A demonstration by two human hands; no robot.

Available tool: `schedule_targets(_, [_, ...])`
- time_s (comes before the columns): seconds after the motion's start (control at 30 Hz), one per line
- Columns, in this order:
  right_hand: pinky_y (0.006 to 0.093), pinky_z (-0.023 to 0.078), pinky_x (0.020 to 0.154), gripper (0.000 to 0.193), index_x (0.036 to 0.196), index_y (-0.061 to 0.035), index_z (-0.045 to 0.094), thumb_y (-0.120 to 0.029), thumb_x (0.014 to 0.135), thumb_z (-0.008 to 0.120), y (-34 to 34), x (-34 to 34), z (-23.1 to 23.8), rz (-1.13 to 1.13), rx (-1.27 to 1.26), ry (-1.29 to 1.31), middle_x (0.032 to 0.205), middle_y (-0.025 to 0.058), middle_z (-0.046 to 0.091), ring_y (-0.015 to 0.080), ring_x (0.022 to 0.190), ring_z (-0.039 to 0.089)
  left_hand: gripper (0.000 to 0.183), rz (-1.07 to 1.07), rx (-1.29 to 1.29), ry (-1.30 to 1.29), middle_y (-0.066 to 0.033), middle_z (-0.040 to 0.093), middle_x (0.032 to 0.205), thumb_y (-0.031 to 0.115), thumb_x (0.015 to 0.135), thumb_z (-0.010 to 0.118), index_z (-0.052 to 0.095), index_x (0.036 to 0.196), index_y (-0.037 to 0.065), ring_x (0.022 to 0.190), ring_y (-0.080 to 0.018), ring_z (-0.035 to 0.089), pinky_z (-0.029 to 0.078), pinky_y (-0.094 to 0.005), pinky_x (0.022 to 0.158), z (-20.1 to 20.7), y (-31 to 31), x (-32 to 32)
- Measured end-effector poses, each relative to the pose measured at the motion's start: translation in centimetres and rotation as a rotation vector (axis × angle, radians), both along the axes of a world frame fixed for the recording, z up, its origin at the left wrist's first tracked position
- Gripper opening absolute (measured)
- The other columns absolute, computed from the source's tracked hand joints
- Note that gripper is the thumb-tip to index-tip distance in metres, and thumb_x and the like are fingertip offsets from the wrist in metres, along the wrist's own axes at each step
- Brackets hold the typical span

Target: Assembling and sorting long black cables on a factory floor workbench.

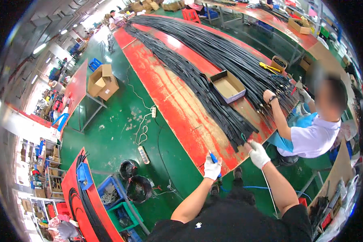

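My left hand (212,167), in a white glove, is closed around a slim blue tool (213,157) near the table's front end. Its pointed end sticks up past my fingers; the exact kind is not clear. My right hand (259,156), gloved with bare fingertips, pinches at the cut ends of flat black strips (236,130). A thin white cord (269,188) runs down from this hand beside my forearm. A small green piece (243,137) shows by the fingertips, too small to name.
Long black tubes (213,46) lie along the red table (177,117), with an open cardboard box (228,86) between bundles. At the right a co-worker (316,133) handles the tube ends, near yellow-handled pliers (269,67). A power strip (143,155) and black buckets (139,188) are on the green floor.
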State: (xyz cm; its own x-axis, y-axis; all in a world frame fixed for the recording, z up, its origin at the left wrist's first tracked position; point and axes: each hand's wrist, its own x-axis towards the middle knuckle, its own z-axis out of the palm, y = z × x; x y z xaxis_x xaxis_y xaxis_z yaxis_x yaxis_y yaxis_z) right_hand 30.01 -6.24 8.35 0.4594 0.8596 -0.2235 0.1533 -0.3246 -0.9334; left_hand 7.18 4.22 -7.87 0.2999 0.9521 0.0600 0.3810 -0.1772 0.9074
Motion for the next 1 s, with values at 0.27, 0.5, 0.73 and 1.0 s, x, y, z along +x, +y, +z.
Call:
schedule_targets(0.27, [0.0284,0.045,0.07,0.018,0.112,0.0021,0.065,-0.014,0.107,0.058,-8.0,5.2,-10.5,-0.094,-0.05,0.034,0.084,0.0012,0.059,0.0106,0.078,0.052,0.055,-0.122,-0.252,0.238,-0.009,0.069,0.091,0.016,0.087,0.073,0.057,0.139,0.008,0.08,-0.0238,0.07,0.056,-0.0387,0.075,3.9,6.4,10.0])
schedule_targets(0.5, [0.0364,0.048,0.069,0.021,0.109,0.0014,0.064,-0.019,0.106,0.061,-8.3,8.9,-11.4,-0.027,-0.183,0.077,0.079,0.0142,0.064,0.0236,0.071,0.06,0.054,-0.208,-0.23,0.304,-0.0066,0.069,0.103,0.013,0.088,0.071,0.057,0.139,0.005,0.09,-0.0201,0.07,0.057,-0.0359,0.084,3.0,10.9,19.0])
schedule_targets(0.73, [0.0464,0.054,0.077,0.032,0.119,-0.0002,0.065,-0.029,0.105,0.06,-9.7,12.4,-12.9,0.081,-0.359,0.056,0.092,0.0276,0.071,0.0448,0.088,0.07,0.075,-0.12,-0.287,0.381,-0.0144,0.073,0.101,0.017,0.082,0.075,0.051,0.151,0.005,0.094,-0.028,0.073,0.057,-0.0369,0.089,1.9,16.6,23.7])
schedule_targets(1.0, [0.043,0.055,0.076,0.031,0.115,0.002,0.066,-0.027,0.106,0.058,-9.1,12.2,-12.5,0.078,-0.423,0.122,0.088,0.0228,0.072,0.0363,0.082,0.073,0.077,-0.214,-0.292,0.415,-0.0227,0.069,0.131,0.018,0.082,0.076,0.049,0.151,-0.001,0.119,-0.0312,0.07,0.052,-0.0362,0.105,2.3,21.3,27.7])
